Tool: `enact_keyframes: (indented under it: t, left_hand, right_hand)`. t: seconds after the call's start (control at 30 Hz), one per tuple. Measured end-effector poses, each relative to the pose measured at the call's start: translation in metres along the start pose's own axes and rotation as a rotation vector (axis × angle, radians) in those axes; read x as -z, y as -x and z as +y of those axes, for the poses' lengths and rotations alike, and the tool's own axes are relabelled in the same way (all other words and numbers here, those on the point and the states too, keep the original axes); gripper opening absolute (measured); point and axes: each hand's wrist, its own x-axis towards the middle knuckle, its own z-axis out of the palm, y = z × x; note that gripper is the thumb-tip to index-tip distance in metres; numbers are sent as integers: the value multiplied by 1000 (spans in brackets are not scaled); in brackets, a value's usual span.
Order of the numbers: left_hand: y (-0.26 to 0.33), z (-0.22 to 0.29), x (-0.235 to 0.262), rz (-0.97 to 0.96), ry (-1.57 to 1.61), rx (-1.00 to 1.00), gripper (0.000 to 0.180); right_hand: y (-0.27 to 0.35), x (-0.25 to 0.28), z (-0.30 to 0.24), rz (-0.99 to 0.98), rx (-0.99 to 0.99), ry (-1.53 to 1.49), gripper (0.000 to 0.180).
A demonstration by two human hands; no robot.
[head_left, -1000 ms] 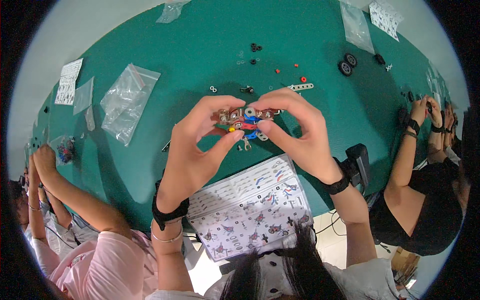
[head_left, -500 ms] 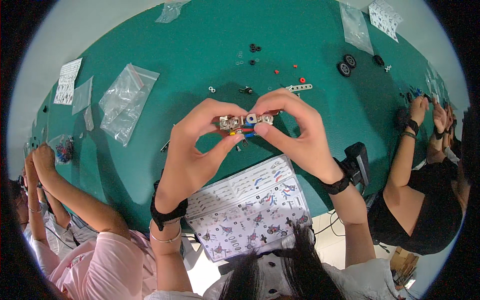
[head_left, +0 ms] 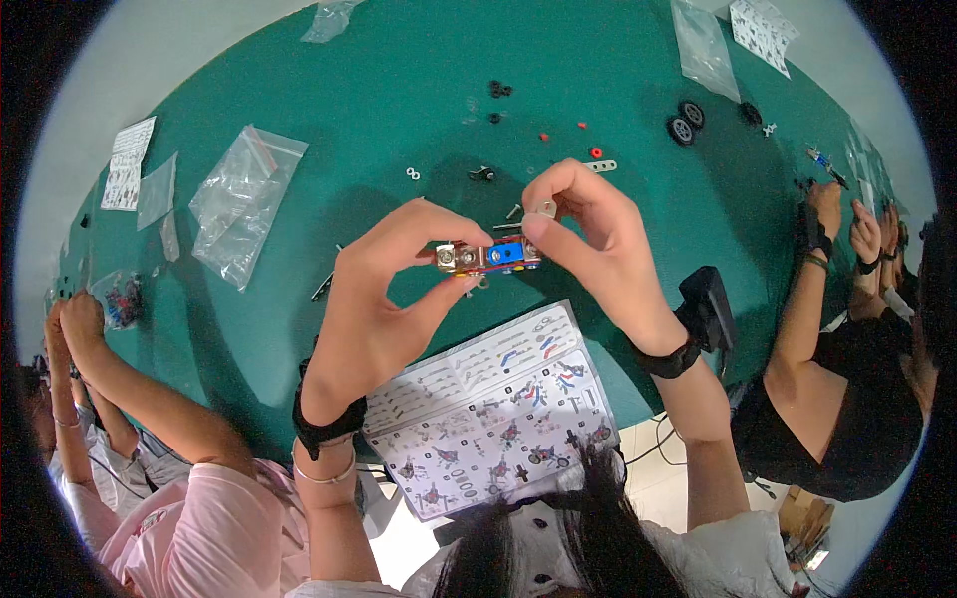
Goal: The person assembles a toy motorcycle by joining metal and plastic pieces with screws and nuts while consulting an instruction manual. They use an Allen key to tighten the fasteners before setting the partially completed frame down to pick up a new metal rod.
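Note:
My left hand (head_left: 384, 284) pinches a small toy model assembly (head_left: 503, 254) between thumb and fingertips. The assembly has silver metal pieces with screws at its left end and a blue strip on top, with some red and yellow below. Just above its right end, my right hand (head_left: 593, 234) grips a small silver metal bracket (head_left: 545, 209) between thumb and index finger. Whether other fingers of that hand touch the assembly is hidden. Beneath both hands lies a printed instruction sheet (head_left: 498, 419) with drawings of parts and steps.
Beyond my hands on the green table (head_left: 399, 90) are a perforated metal strip (head_left: 600, 166), small red pieces (head_left: 595, 152), black rings (head_left: 498, 90) and black wheels (head_left: 686, 125). Plastic bags (head_left: 244, 209) lie to the left. Other people's arms (head_left: 150, 379) rest at both sides.
My right hand has moved up and away from the assembly with the silver bracket, uncovering the blue strip. My left hand keeps its hold.

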Motion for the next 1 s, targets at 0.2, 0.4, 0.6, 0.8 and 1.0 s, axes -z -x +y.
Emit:
enact_keyframes:
  t: [0.2, 0.4, 0.6, 0.8, 1.0]
  left_hand:
    - [0, 6, -2, 50, 23, 73, 28]
    - [0, 7, -1, 88, 70, 120, 30]
    - [1, 2, 4, 124, 132, 176, 32]
    - [0, 3, 1, 105, 141, 225, 33]
    - [2, 6, -2, 94, 193, 210, 34]
  right_hand:
    - [0, 4, -11, 6, -149, -177, 11]
    - [1, 7, -7, 6, -129, -118, 11]
    - [-1, -5, -3, 57, -90, -154, 18]
    - [3, -18, 7, -41, -158, -238, 35]
    - [4, -15, 7, -77, -163, -180, 31]
